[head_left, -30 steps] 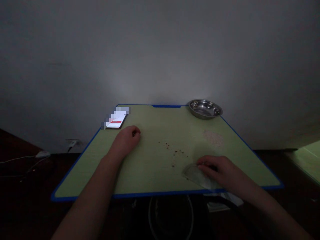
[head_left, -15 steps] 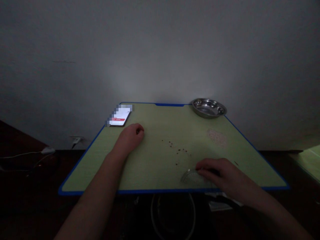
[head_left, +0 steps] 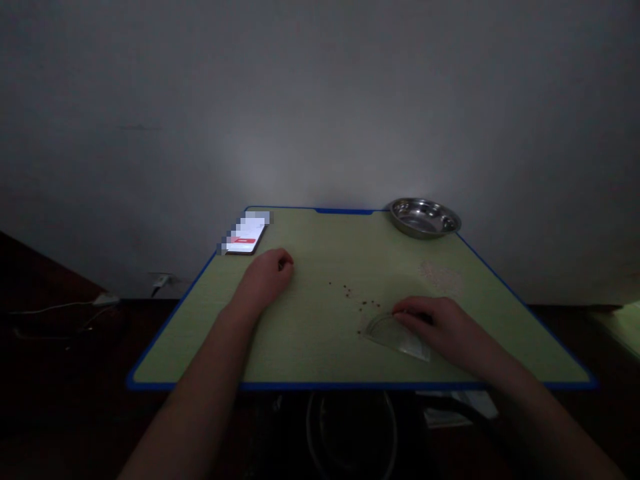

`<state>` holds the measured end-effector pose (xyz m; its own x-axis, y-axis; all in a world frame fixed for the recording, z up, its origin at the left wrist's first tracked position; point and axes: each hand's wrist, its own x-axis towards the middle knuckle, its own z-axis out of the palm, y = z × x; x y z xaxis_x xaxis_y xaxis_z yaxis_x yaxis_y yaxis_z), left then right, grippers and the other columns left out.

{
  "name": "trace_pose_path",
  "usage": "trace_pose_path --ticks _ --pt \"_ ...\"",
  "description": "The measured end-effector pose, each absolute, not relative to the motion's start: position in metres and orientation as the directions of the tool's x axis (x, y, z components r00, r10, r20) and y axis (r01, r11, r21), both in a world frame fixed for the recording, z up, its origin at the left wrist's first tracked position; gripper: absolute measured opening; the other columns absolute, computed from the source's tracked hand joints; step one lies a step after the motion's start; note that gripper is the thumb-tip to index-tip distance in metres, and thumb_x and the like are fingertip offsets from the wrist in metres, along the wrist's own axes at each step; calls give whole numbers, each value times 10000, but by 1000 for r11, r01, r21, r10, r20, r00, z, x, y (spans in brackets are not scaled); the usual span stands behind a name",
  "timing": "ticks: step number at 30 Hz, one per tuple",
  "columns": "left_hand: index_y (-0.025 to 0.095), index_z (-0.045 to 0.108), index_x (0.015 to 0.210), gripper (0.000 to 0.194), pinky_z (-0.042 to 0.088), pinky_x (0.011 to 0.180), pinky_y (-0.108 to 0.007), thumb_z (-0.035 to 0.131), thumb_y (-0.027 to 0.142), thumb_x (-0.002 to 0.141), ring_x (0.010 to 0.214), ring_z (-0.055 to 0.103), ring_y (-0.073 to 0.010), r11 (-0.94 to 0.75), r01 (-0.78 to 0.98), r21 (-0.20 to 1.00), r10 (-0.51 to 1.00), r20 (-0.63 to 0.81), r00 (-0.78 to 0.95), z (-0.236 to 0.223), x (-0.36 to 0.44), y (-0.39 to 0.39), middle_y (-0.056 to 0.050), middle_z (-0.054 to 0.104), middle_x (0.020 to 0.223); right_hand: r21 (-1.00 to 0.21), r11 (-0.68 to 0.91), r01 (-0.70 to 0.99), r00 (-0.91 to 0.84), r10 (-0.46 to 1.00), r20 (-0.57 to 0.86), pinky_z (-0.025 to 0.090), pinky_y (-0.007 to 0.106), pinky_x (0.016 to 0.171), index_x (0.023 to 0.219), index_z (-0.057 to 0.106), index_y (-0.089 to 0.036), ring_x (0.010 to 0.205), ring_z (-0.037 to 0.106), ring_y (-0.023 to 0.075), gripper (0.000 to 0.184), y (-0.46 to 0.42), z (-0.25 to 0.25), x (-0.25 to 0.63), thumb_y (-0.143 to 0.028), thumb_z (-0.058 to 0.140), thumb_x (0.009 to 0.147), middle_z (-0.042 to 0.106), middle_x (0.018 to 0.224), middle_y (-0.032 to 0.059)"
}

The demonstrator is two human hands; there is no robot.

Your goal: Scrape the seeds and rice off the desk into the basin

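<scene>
A clear protractor (head_left: 400, 335) is pinched along its curved edge by my right hand (head_left: 433, 321), low over the right front of the green table (head_left: 300, 347). Just beyond and left of it lie several small dark bits like beans or seeds (head_left: 365, 303), scattered across the middle. My left hand (head_left: 267, 277) rests on the table left of centre with its fingers curled closed; whatever may be inside cannot be made out. Past my right hand, a patch of pale grains (head_left: 441, 276) spreads on the tabletop.
A shiny metal basin (head_left: 425, 219) stands at the far right corner, slightly over the edge. At the far left lies a phone (head_left: 247, 233) with its screen lit. Behind the table rises a grey wall (head_left: 320, 100). Below the front edge is a dark round-rimmed object (head_left: 351, 433).
My right hand has moved the protractor a little away from the front edge, up to the dark bits. My left hand stays closed in place. The whole view has shifted slightly.
</scene>
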<state>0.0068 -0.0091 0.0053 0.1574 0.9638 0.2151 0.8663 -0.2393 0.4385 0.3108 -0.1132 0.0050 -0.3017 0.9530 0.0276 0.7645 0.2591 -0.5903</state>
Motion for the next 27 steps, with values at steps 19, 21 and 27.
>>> trace_pose_path --ticks 19,21,27 --pt "172 631 823 194 456 717 -340 447 208 771 769 591 -201 -239 866 440 963 221 154 6 9 -12 -81 665 852 -675 236 699 -319 948 2 509 309 680 875 703 -245 762 663 185 235 -136 7 295 -344 492 908 735 868 32" --pt "172 631 832 197 457 723 -340 448 209 771 771 593 -200 -243 864 442 962 227 154 4 8 -12 -83 667 857 -656 236 717 -321 947 -9 504 316 697 884 699 -240 774 661 186 226 -137 3 292 -330 493 910 733 881 33" --pt "168 635 838 201 460 732 -340 448 207 775 781 601 -205 -235 867 439 964 221 149 3 8 -11 -90 674 865 -626 270 732 -324 946 29 491 328 708 899 700 -234 778 658 193 217 -129 0 281 -298 493 910 732 889 45"
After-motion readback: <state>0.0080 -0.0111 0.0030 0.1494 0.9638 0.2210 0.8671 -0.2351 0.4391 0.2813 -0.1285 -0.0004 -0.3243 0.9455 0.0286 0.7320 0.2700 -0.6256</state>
